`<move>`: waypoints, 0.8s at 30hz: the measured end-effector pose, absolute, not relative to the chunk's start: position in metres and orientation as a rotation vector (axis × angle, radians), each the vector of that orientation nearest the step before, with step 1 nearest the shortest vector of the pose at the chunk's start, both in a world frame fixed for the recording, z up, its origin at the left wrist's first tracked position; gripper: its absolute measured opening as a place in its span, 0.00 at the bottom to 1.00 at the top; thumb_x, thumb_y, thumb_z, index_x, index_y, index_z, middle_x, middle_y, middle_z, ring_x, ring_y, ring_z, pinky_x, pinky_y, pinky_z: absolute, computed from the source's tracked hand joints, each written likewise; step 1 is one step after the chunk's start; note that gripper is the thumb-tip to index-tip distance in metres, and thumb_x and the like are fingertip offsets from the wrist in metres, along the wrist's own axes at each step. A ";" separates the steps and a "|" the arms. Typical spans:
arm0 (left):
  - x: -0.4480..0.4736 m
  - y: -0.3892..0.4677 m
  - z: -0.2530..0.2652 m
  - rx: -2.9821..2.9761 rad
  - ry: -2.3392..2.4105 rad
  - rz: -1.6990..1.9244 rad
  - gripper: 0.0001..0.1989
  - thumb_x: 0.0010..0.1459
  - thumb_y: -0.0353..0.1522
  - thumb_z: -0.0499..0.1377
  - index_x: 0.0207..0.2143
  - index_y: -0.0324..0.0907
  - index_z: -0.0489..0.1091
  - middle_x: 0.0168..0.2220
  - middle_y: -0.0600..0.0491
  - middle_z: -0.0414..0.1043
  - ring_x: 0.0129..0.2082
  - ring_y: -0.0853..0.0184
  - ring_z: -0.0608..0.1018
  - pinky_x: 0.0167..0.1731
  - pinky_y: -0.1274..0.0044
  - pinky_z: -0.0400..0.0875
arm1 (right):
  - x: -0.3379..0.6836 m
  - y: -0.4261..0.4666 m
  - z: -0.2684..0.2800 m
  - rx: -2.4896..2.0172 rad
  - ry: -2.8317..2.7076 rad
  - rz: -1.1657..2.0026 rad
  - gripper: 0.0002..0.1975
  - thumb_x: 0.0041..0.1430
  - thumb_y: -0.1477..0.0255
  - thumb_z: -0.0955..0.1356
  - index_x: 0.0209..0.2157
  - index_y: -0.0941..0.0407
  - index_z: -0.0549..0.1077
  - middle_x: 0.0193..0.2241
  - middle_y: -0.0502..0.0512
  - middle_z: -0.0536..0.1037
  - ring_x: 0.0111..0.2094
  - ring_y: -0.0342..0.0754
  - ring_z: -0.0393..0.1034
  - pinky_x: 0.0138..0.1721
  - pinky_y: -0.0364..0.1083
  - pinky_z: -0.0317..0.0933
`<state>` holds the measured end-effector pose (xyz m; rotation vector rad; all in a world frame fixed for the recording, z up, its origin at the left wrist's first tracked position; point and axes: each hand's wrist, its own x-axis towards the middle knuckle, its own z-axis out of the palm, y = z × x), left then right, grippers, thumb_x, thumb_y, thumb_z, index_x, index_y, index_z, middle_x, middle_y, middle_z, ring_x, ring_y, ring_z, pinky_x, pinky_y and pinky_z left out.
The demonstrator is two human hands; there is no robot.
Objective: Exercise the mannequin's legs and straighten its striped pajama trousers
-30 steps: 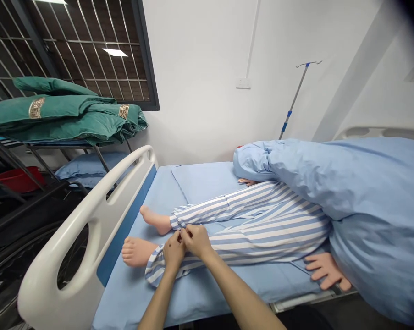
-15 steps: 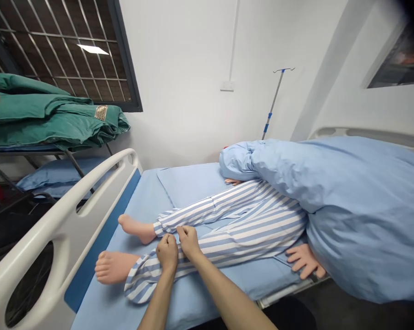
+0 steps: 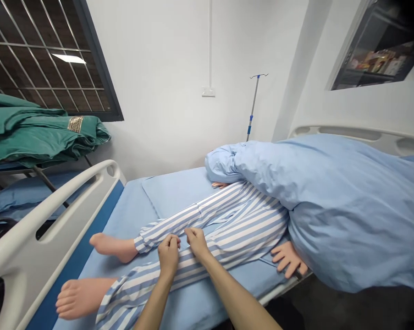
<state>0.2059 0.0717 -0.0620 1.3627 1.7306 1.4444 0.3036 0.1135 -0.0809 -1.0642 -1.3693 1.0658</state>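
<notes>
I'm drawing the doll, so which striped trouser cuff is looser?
The near cuff, at the bottom of the picture: it flares wide, whereas the far cuff looks snug.

A hospital bed [image 3: 196, 298] with a white footboard [image 3: 52, 261] is covered by a light blue sheet [image 3: 174, 188]. On it is laid a manikin [image 3: 248, 229] in blue-and-white striped trousers [image 3: 174, 227], bare feet [image 3: 83, 298] toward the footboard, its upper body hidden by a blue quilt [image 3: 337, 206]; one manikin hand [image 3: 289, 260] is exposed at the near edge.
</notes>
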 end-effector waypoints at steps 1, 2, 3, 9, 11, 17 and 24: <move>0.215 0.074 -0.063 1.358 1.728 1.409 0.11 0.46 0.33 0.46 0.16 0.43 0.62 0.15 0.57 0.61 0.19 0.69 0.64 0.23 0.79 0.57 | 0.309 0.115 -0.077 -1.052 -1.353 1.078 0.21 0.54 0.62 0.60 0.12 0.57 0.54 0.11 0.45 0.54 0.16 0.38 0.50 0.21 0.40 0.46; 0.223 0.077 -0.066 1.367 1.749 1.363 0.11 0.46 0.33 0.47 0.16 0.43 0.62 0.15 0.57 0.62 0.19 0.69 0.65 0.23 0.78 0.57 | 0.316 0.116 -0.072 -1.048 -1.340 1.073 0.21 0.54 0.62 0.60 0.12 0.57 0.55 0.11 0.45 0.55 0.16 0.38 0.50 0.21 0.40 0.47; 0.228 0.078 -0.069 1.387 1.779 1.319 0.10 0.46 0.33 0.47 0.17 0.43 0.63 0.16 0.57 0.64 0.20 0.69 0.66 0.24 0.78 0.58 | 0.326 0.117 -0.068 -1.050 -1.335 1.056 0.21 0.54 0.62 0.60 0.12 0.57 0.55 0.11 0.45 0.55 0.16 0.38 0.50 0.21 0.40 0.47; 0.231 0.081 -0.076 1.275 1.635 1.358 0.08 0.44 0.33 0.51 0.28 0.41 0.65 0.19 0.57 0.67 0.19 0.70 0.67 0.22 0.79 0.61 | 0.401 0.117 -0.067 -1.188 -1.415 0.848 0.21 0.53 0.62 0.60 0.13 0.57 0.54 0.12 0.44 0.53 0.18 0.38 0.49 0.22 0.40 0.44; 0.242 0.083 -0.070 1.213 1.519 1.414 0.08 0.45 0.35 0.52 0.26 0.40 0.65 0.18 0.57 0.66 0.17 0.71 0.66 0.19 0.80 0.60 | 0.412 0.118 -0.070 -1.222 -1.485 0.776 0.21 0.53 0.63 0.60 0.13 0.57 0.52 0.13 0.45 0.52 0.19 0.38 0.48 0.22 0.40 0.43; 0.302 0.082 -0.063 1.003 1.323 1.525 0.21 0.53 0.44 0.46 0.22 0.38 0.66 0.14 0.55 0.63 0.15 0.73 0.64 0.17 0.80 0.58 | 0.422 0.132 -0.050 -1.160 -1.517 0.760 0.20 0.56 0.62 0.57 0.15 0.57 0.56 0.14 0.45 0.55 0.19 0.39 0.50 0.22 0.40 0.44; 0.339 0.095 -0.051 1.044 1.315 1.519 0.19 0.52 0.42 0.48 0.20 0.38 0.66 0.14 0.56 0.63 0.15 0.74 0.63 0.17 0.80 0.58 | 0.457 0.139 -0.064 -1.234 -1.560 0.670 0.19 0.53 0.66 0.59 0.13 0.57 0.50 0.13 0.45 0.50 0.19 0.38 0.46 0.22 0.40 0.42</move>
